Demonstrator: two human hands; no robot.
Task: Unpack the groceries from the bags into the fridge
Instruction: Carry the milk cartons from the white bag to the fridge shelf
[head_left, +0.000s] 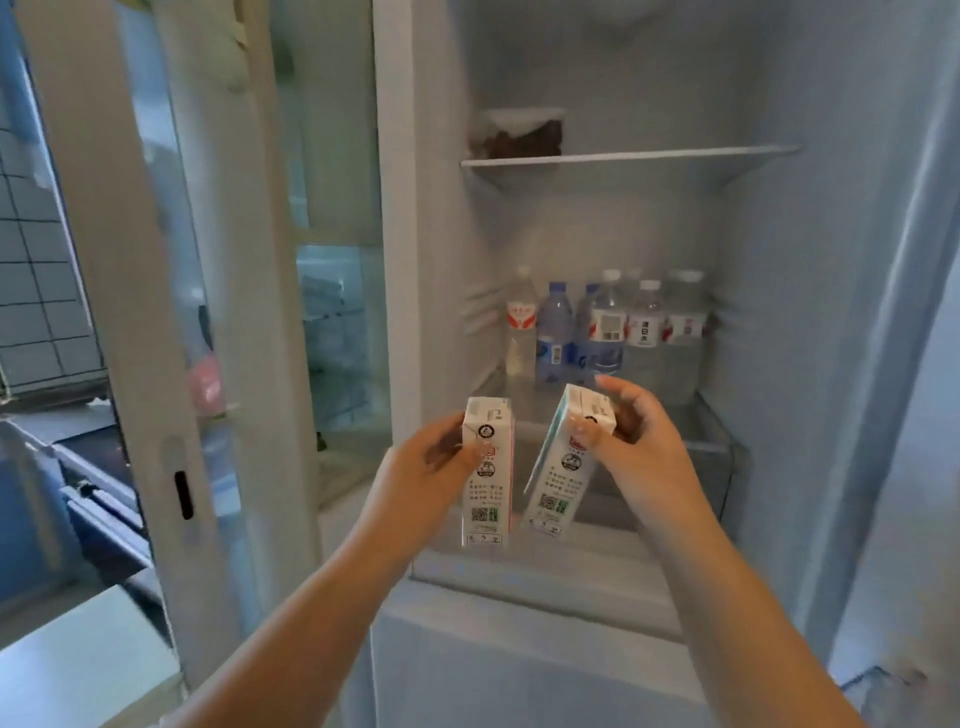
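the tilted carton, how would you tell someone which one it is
Look in front of the open fridge, just below the shelf of water bottles, where two hands each hold a white carton. It is the carton in the right hand. It has a teal edge and leans sideways, while the left hand's carton is upright with a pink edge.

Most print is too blurred to read. One water bottle (644, 332) at one o'clock from the cartons bears vertical Chinese characters, seemingly "凉白水".

Cool, bluish, fairly dim light fills the open fridge (623, 234). The whole view is soft and slightly blurred, and straight edges bow outward near the frame's sides.
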